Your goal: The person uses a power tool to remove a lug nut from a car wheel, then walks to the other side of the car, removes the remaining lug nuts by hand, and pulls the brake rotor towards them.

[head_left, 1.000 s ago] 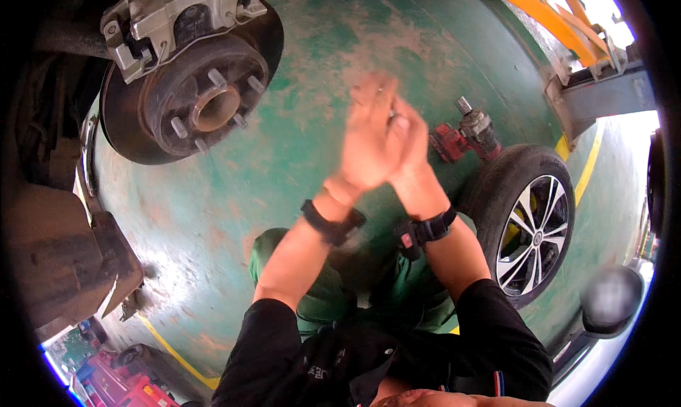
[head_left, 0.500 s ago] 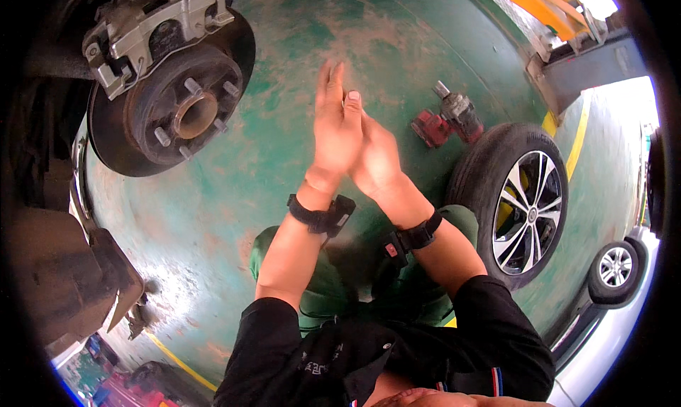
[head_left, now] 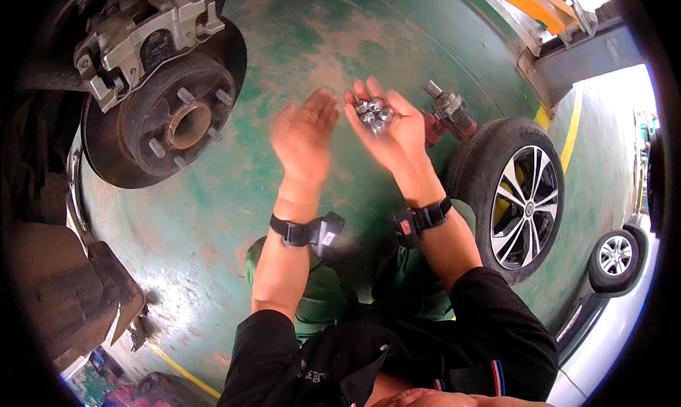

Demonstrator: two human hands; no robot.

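Several shiny lug nuts (head_left: 373,115) lie in the cupped palm of my right hand (head_left: 399,134), its fingers curled up around them. My left hand (head_left: 303,139) is beside it, palm up and somewhat blurred, fingers stretched out and nothing seen in it. A small gap separates the two hands. To the left of them is the bare wheel hub and brake disc (head_left: 206,72), its studs carrying no nuts that I can see. The brake caliper (head_left: 152,34) sits over the disc's upper edge.
A red and grey cordless impact wrench (head_left: 450,111) lies on the green floor (head_left: 298,45) beyond my right hand. Close by stands a wheel with its tyre (head_left: 489,166). An orange and grey lift arm (head_left: 574,59) is at upper right; a light-coloured car (head_left: 603,336) is at lower right.
My hands, pressed together before, have come apart. The left moved left and down, the right moved right and turned palm up, so the lug nuts now show.
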